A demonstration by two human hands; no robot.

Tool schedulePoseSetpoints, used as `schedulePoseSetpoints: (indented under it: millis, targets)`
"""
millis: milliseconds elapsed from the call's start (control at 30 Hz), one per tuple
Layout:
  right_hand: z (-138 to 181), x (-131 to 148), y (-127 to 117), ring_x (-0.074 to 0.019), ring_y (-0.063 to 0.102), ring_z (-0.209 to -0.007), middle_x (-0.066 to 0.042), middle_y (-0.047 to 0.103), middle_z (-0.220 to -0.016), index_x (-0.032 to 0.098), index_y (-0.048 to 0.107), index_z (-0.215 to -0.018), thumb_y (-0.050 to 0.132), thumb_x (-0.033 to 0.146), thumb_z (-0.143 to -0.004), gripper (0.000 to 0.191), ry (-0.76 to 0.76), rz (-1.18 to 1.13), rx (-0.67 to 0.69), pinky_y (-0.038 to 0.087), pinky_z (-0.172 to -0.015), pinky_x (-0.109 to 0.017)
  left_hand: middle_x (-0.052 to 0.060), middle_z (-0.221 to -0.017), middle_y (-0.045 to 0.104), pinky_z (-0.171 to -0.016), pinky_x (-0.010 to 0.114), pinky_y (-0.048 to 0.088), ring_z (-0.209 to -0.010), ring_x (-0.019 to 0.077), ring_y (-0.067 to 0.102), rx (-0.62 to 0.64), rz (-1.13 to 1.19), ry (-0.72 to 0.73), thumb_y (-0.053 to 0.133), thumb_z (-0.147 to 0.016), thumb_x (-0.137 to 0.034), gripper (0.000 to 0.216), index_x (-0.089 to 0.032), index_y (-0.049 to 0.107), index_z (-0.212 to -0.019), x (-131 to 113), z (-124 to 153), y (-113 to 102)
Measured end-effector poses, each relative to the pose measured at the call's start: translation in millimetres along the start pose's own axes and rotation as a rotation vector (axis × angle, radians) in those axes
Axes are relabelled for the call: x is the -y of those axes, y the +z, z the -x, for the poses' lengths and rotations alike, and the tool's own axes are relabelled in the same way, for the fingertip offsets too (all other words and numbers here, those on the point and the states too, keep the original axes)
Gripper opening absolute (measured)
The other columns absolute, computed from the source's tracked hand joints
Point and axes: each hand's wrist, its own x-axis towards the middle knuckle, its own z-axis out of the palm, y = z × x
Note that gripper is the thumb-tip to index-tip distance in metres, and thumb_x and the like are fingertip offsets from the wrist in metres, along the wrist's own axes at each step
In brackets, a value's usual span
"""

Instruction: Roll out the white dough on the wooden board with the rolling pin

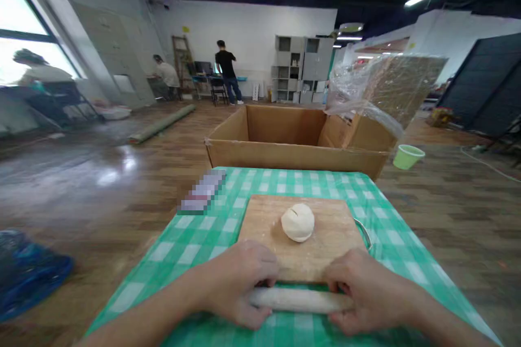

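A pale rolling pin (pixel 301 300) lies crosswise just in front of the wooden cutting board (pixel 260 222). My left hand (pixel 240 282) is wrapped round its left end, and my right hand (pixel 362 293) grips the right end. Both hands are close to the board's near edge; whether the fingers touch it I cannot tell. On the board rests a round lump of dough (pixel 298 223) with a small crease on top, apart from both hands. The board's metal handle (pixel 364 233) sticks out on the right.
A green checked tablecloth (pixel 191 252) covers the table. At its far left corner lies a pixelated flat object (pixel 202 192). Behind the table stands a large open cardboard box (pixel 285 153) with plastic wrap. A green bucket (pixel 408 157) is on the floor at right. Several people are in the background.
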Motion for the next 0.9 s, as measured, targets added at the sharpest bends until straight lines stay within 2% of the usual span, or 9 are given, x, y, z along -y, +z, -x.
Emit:
schedulePoseSetpoints:
  millis: [900]
  targets:
    - [0.2,1.4,0.4,-0.0094,0.040,-0.055,0.006,0.055,-0.063,0.022,0.065,-0.072,0.079,0.045,-0.064,0.028,-0.022,-0.010,-0.018,0.026,-0.056,-0.025,-0.003,-0.077,0.060,-0.063,0.031,0.034,-0.073,0.0165,0.057,-0.005,0.040,-0.037,0.076,-0.067,-0.028,0.026,-0.023,0.052,-0.076,-8.0,0.0,-4.0]
